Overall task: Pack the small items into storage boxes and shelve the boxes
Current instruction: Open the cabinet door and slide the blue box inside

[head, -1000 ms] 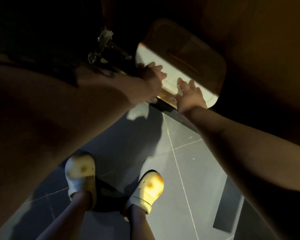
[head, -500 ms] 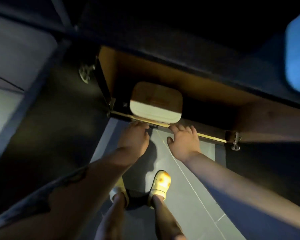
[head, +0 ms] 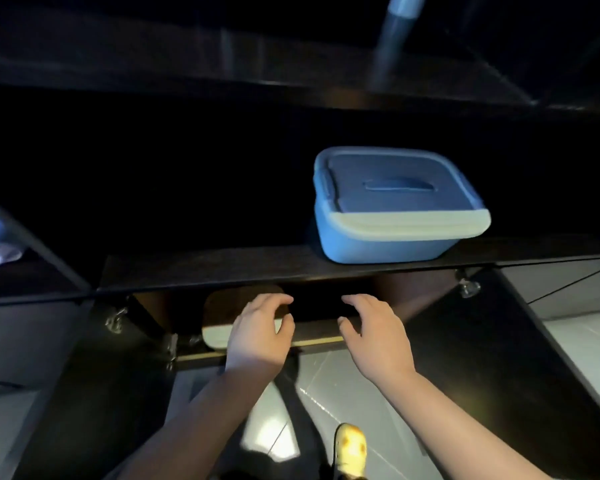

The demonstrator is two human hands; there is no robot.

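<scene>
Head view: both forearms reach forward, palms down. Left hand (head: 258,332) and right hand (head: 374,336) hover side by side, apart, fingers loosely curled and holding nothing. Behind the left hand, a white box (head: 215,327) sits in the lower compartment. Above the right hand, a blue box (head: 392,206) rests on the shelf (head: 205,268).

blue box (head: 388,216): smooth plastic | shelf (head: 222,268): dark matt wood | floor (head: 343,382): glossy tile
</scene>
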